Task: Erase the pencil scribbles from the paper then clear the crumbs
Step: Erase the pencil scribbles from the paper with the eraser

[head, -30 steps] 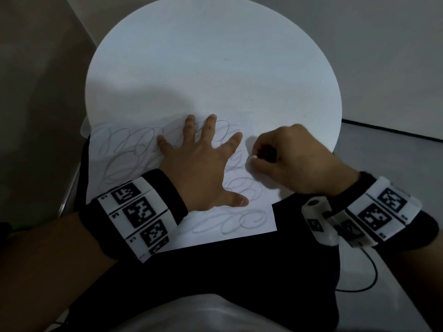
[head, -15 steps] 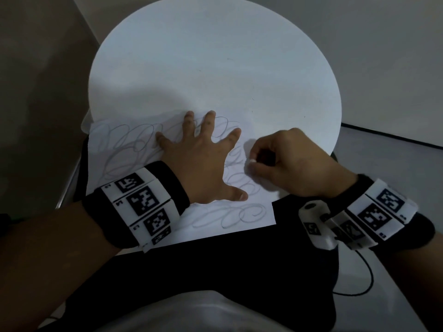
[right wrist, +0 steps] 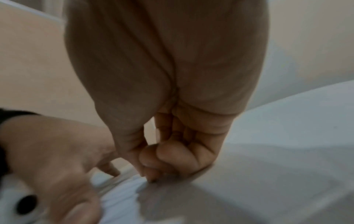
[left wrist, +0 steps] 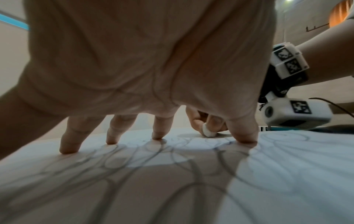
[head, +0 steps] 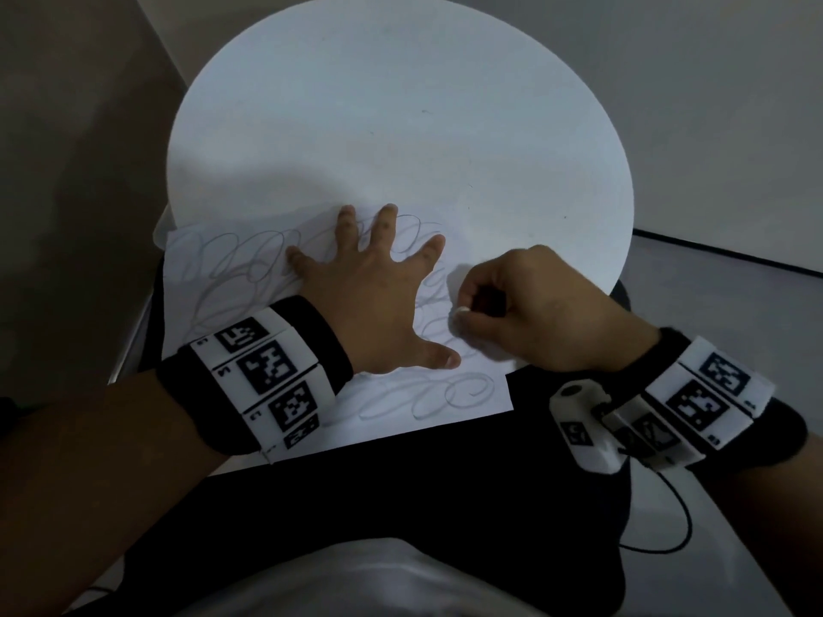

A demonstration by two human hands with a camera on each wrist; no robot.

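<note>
A white sheet of paper [head: 401,416] covered in looping pencil scribbles [head: 231,269] lies at the near edge of a round white table [head: 401,118]. My left hand [head: 374,287] lies flat on the paper with its fingers spread, pressing it down; its fingertips [left wrist: 69,149] touch the sheet. My right hand [head: 463,316] pinches a small white eraser [head: 461,310] between thumb and fingers, with the eraser [left wrist: 207,133] down on the paper just right of the left hand. In the right wrist view the curled fingers [right wrist: 153,171] hide the eraser.
The paper overhangs the table's near edge above my dark-clothed lap [head: 401,483]. A black cable [head: 668,541] loops on the grey floor at the right. Beige walls stand to the left and behind the table.
My right hand with the eraser has shifted a short way across the scribbles beside the left thumb. The left hand stays flat on the paper.
</note>
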